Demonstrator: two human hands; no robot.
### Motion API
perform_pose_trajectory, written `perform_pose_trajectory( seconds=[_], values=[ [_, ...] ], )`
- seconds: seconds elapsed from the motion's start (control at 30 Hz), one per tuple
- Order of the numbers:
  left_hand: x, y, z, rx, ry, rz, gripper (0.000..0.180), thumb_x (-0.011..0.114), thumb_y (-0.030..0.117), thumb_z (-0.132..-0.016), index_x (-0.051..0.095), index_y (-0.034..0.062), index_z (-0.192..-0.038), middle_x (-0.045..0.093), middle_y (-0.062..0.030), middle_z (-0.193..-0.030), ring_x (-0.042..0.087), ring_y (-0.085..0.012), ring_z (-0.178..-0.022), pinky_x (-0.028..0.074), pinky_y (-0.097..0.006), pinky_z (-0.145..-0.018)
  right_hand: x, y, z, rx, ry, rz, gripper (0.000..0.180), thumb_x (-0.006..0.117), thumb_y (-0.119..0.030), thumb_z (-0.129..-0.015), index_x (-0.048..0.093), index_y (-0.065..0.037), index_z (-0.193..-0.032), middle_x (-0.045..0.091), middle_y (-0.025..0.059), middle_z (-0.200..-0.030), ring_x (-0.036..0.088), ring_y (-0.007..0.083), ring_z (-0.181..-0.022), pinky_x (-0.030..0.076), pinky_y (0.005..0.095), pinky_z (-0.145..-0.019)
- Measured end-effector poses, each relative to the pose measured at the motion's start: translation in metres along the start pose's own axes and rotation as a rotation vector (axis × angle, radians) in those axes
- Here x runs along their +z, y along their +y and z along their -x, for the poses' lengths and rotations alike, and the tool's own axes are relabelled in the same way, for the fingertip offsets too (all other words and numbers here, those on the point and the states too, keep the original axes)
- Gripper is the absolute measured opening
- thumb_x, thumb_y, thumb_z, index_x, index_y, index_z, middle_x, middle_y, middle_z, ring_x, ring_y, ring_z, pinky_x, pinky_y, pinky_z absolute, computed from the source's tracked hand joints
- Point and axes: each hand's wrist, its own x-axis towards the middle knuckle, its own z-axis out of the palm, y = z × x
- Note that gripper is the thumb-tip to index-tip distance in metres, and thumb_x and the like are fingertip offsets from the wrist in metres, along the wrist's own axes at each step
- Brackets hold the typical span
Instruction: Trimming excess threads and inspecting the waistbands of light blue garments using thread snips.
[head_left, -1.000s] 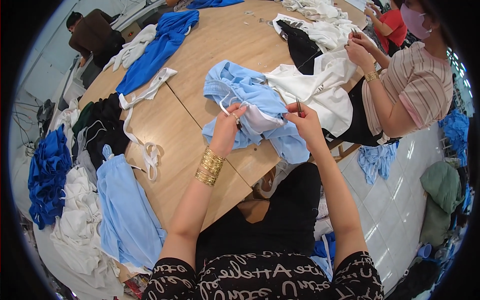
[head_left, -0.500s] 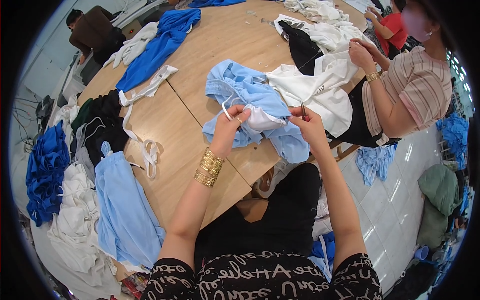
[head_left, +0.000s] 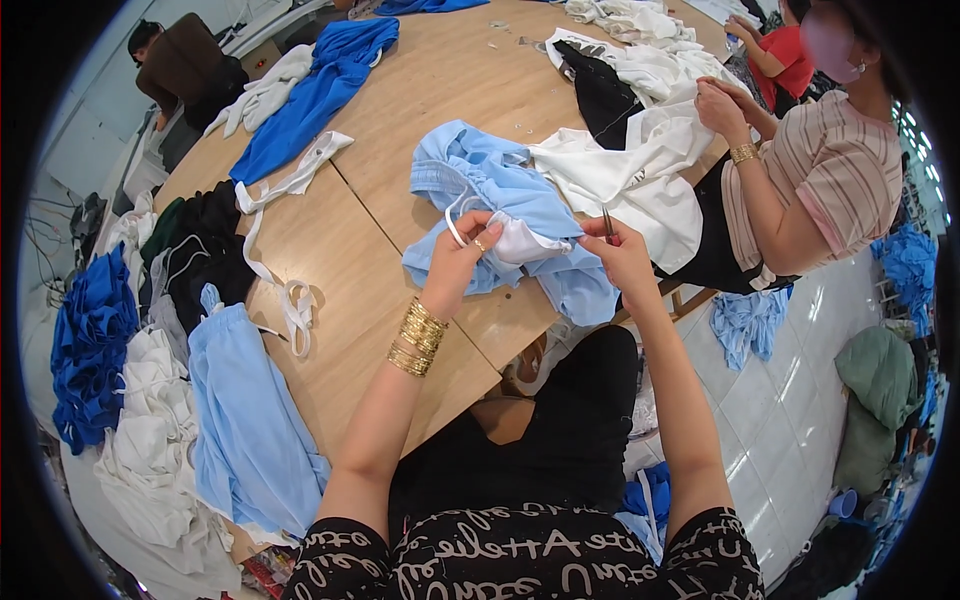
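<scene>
A light blue garment (head_left: 500, 190) with a white inner lining lies bunched at the near edge of the round wooden table (head_left: 420, 80). My left hand (head_left: 462, 252) pinches its white part and a white drawstring loop. My right hand (head_left: 620, 255) grips the garment's edge along with a small pair of metal snips whose tip pokes up above the fingers. Gold bangles ring my left wrist.
A person in a striped shirt (head_left: 830, 180) works on a white garment (head_left: 630, 170) at the right. A black garment (head_left: 600, 90), a royal blue garment (head_left: 320, 90) and white straps (head_left: 290, 190) lie on the table. Piles of blue, white and black clothes (head_left: 150, 350) hang at the left edge.
Both hands have stayed on the light blue garment, shifting it slightly; the white lining is pulled out a little more between them.
</scene>
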Motion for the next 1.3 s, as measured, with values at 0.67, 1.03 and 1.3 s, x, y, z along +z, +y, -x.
perform_pose_trajectory(
  seconds=[0.67,1.03,1.3],
  values=[
    [-0.004,-0.001,-0.002,-0.091,0.028,0.036,0.014,0.055,0.023,-0.087,0.06,0.0111,-0.093,0.051,0.0112,-0.077,0.04,0.0002,-0.067,0.032,-0.017,-0.06,0.0,-0.003,-0.002,-0.015,-0.022,0.03,0.015,0.064,-0.009,-0.075,0.063,-0.002,-0.088,0.055,-0.0042,-0.073,0.042,0.0031,-0.064,0.036,0.018,-0.061],
    [-0.004,-0.004,-0.003,-0.1,0.031,0.046,0.014,0.055,0.024,-0.087,0.059,0.0121,-0.093,0.05,0.0113,-0.076,0.04,0.0004,-0.067,0.032,-0.017,-0.06,0.001,-0.003,0.0,0.013,-0.011,0.038,0.015,0.063,-0.009,-0.076,0.062,-0.001,-0.088,0.055,-0.0045,-0.073,0.042,0.0029,-0.064,0.036,0.018,-0.06],
    [0.0,-0.004,0.001,-0.106,0.074,0.054,0.016,0.056,0.027,-0.087,0.058,0.012,-0.091,0.049,0.011,-0.075,0.038,-0.0007,-0.065,0.03,-0.017,-0.058,0.0,0.004,-0.001,-0.051,-0.021,0.08,0.015,0.063,-0.009,-0.076,0.063,-0.001,-0.088,0.057,-0.0026,-0.075,0.044,0.0038,-0.065,0.038,0.0189,-0.062]
  ],
)
